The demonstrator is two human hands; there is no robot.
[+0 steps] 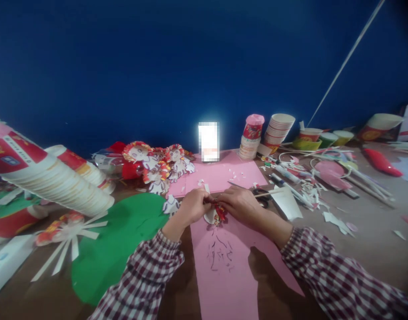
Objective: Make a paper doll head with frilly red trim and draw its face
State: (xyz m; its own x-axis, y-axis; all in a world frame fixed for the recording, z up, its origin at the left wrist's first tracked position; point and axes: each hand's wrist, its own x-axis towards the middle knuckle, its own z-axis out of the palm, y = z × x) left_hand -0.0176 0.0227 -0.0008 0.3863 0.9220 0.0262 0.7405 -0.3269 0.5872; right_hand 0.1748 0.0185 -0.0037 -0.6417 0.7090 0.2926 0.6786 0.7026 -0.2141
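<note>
My left hand [196,205] and my right hand [239,203] meet over the pink paper sheet [230,284]. Between their closed fingertips is a small cut paper-cup piece [219,215], white on one side and red and yellow on the other. Fingers cover its upper part. Dark pen marks [219,253] lie on the sheet just below it. Black-handled scissors [262,198] rest by my right hand, partly hidden, with a thin wooden stick [271,192] near them. A white paper figure [171,206] lies left of my left hand.
Stacked paper cups [67,186] lean at the left beside a green paper disc [120,249]. Several lion-like paper cutouts [157,164] stand behind. More cup stacks [279,129] rise at the back right, with scraps [315,191] and pens [287,173] before them. A bright screen [209,141] stands against the blue wall.
</note>
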